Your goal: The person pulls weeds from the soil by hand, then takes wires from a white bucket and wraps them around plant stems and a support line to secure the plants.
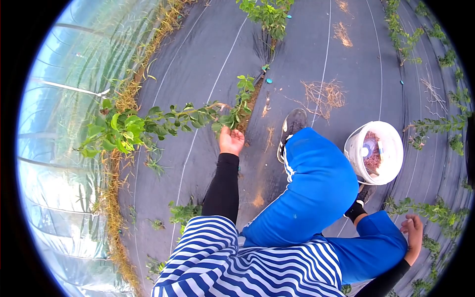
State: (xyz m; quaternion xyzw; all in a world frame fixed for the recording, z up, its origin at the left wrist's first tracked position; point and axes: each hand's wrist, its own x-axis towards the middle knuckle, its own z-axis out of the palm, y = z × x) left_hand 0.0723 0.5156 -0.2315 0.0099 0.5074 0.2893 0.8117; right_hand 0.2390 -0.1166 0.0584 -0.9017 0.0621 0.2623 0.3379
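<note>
My left hand [231, 141] reaches forward to the base of a leafy plant [227, 119] and touches its lower leaves. Its fingers are curled in, and what they hold among the leaves cannot be made out. From that base a long leafy branch [173, 117] leans left across the ground cover, ending in a bright green tip [118, 132]. My right hand [413, 236] hangs beside my right knee, its fingers loosely bent and apart, with nothing visible in them. A white bucket [391, 163] stands by my right foot, holding reddish-brown plant scraps [373, 157] and a pale round object.
Dark ground cover [198, 64] with white lines spreads under me. Dry twigs [324, 96] lie ahead of my left shoe [294, 123]. Another leafy plant [269, 17] grows farther along the row. More plants [435, 123] line the right, and a clear plastic wall [64, 148] rises on the left.
</note>
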